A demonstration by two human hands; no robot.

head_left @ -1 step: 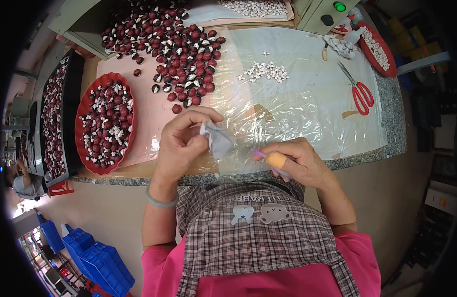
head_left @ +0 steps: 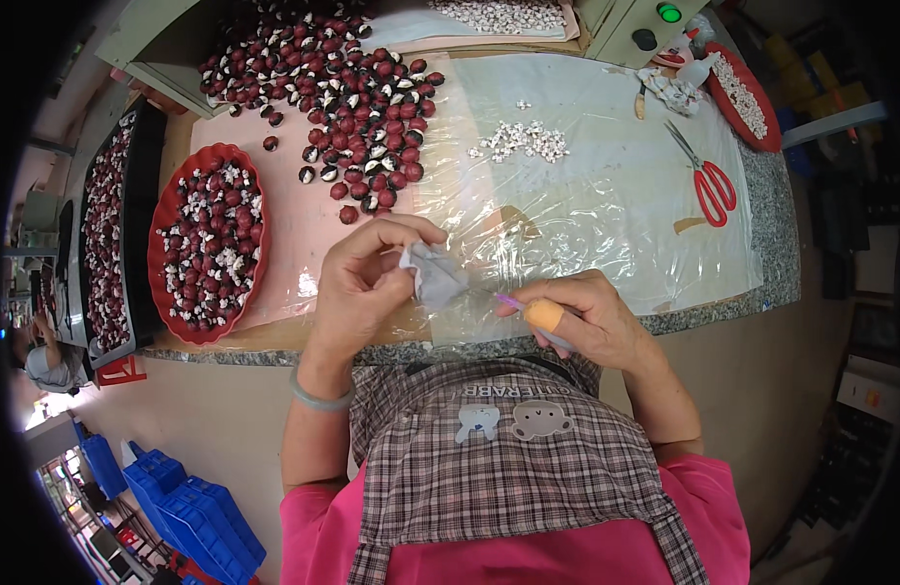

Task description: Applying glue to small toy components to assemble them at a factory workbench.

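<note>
My left hand (head_left: 365, 270) pinches a crumpled white cloth (head_left: 438, 277) between thumb and fingers, above the near edge of the table. My right hand (head_left: 591, 322) is closed round a small pale squeeze bottle (head_left: 559, 340), mostly hidden by the fingers. Its purple needle tip (head_left: 509, 301) points left and reaches the cloth's right side; whether they touch, I cannot tell. An orange finger cot (head_left: 543, 313) covers one right-hand finger. Beyond my left hand lies a heap of dark red and black balls (head_left: 372, 136) with white parts. Small white pieces (head_left: 523, 142) lie farther off.
A red scalloped tray (head_left: 262, 255) of red balls and white pieces stands left, beside a long black tray (head_left: 128, 331). Red-handled scissors (head_left: 713, 191) and another red tray (head_left: 769, 132) are at right. Clear plastic sheet (head_left: 606, 244) covers the table. A co-worker (head_left: 55, 361) is far left.
My left hand has shifted slightly right with the cloth, bringing it up to the needle tip. My right hand has stayed nearly still.
</note>
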